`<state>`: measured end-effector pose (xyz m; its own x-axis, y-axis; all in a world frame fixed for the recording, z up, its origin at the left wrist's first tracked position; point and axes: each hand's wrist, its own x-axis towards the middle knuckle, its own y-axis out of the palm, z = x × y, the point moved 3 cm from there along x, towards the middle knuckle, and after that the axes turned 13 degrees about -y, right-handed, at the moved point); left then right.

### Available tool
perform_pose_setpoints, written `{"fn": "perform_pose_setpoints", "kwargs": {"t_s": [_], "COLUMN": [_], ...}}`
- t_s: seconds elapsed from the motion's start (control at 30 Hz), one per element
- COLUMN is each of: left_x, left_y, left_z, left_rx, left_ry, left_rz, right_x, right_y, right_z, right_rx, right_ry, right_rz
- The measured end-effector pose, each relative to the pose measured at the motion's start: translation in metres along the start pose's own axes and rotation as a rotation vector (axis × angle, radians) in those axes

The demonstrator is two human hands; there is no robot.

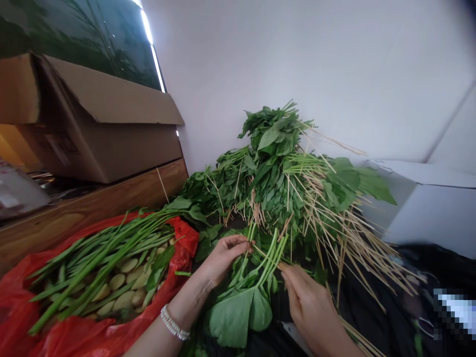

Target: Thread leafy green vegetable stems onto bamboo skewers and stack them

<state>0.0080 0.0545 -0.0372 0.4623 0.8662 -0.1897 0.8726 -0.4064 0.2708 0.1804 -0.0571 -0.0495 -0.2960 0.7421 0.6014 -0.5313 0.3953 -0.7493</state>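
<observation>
My left hand (pixel 230 248) is closed, its fingertips pinching leafy green stems (pixel 274 258) near the middle of the view. The bunch's broad leaves (pixel 238 317) hang down between my two hands. From the right, my right hand (pixel 307 292) is closed on a thin bamboo skewer (pixel 263 254), which runs across the stems toward my left fingertips. Whether the skewer pierces the stems or passes over them, I cannot tell. Just beyond my hands rises a big heap of skewered leafy greens (pixel 273 183), with many skewer ends (pixel 357 233) sticking out to the right.
A red plastic bag (pixel 182 248) at the left holds potato slices (pixel 126 282) and long green stalks (pixel 96 267). Behind it, an open cardboard box (pixel 130 144) rests on a wooden surface (pixel 148 188). A white box (pixel 427 208) stands at the right, by the wall.
</observation>
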Motion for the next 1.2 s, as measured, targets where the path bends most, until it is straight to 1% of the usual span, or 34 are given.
{"fn": "perform_pose_setpoints", "kwargs": {"t_s": [0.23,0.4,0.6,0.83,1.2], "left_x": [0.0003,0.0002,0.0002,0.0004,-0.0008], "left_y": [0.0018,0.0006,0.0005,0.0013,-0.0001], "left_z": [0.0008,0.0012,0.0012,0.0002,-0.0002], "left_rx": [0.008,0.018,0.017,0.030,0.071], "left_ry": [0.010,0.012,0.006,0.012,-0.009], "left_rz": [0.030,0.013,0.013,0.022,-0.034], "right_x": [0.0002,0.0001,0.0005,0.0000,0.0007], "right_y": [0.0013,0.0028,0.0013,0.0008,0.0016], "right_z": [0.0004,-0.0011,-0.0010,-0.0004,-0.0003], "right_rx": [0.005,0.015,0.026,-0.020,-0.020], "right_ry": [0.009,0.033,0.028,0.010,-0.009], "right_rz": [0.017,0.029,0.029,0.025,0.013]}}
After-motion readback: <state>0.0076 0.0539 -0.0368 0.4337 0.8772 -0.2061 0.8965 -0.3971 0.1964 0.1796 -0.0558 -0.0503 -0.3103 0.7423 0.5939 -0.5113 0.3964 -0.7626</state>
